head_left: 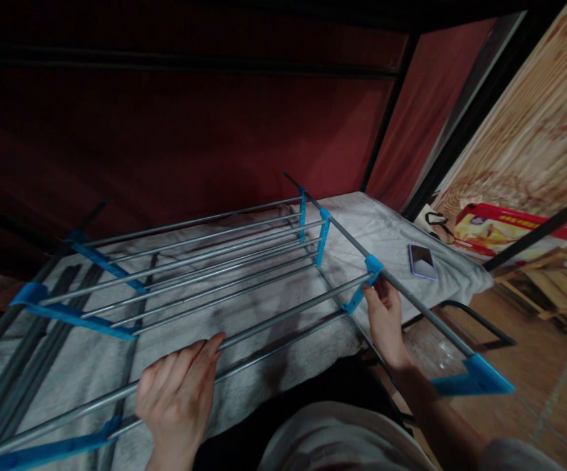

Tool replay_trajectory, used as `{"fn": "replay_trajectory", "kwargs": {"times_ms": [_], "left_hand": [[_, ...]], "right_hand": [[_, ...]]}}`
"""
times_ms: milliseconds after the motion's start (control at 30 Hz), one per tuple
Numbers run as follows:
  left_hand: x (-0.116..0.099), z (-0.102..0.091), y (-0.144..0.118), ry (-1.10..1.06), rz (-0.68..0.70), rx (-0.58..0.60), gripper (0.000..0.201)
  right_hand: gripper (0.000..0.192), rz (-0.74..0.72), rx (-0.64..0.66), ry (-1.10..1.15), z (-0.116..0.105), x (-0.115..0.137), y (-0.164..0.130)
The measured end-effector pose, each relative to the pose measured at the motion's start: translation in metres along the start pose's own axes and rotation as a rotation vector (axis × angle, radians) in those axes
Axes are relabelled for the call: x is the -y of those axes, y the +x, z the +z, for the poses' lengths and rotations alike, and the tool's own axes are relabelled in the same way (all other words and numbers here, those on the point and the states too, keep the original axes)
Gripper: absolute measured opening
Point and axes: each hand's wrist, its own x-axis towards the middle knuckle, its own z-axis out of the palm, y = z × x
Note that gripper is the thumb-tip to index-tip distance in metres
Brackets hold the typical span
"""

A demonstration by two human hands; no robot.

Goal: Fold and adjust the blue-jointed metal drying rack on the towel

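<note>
Left hand (178, 392) curls around a metal bar (293, 311) at lower centre of the frame; right hand (384, 311), right of centre, pinches a blue bracket (357, 298) at the bar's end. Both belong to a rack (215, 252) spanning left to centre, over a grey blanket (362, 222). Right of it lies a phone (423, 261).

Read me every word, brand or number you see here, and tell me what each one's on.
No text is clearly readable.
Red-and-yellow box: yellow characters, too small and blurred to read.
Same box: a blue logo, also too blurred.
Phone: no legible text.
Blue brackets: no lettering I can make out.
</note>
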Motion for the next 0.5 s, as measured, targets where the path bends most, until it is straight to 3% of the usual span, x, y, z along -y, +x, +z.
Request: {"fn": "replay_trajectory", "kwargs": {"times_ms": [500], "left_hand": [[0.0004,0.001,-0.0014,-0.015,-0.014,0.005,0.029]], "right_hand": [[0.039,0.034,-0.003,-0.006,0.002,0.007,0.0009]]}}
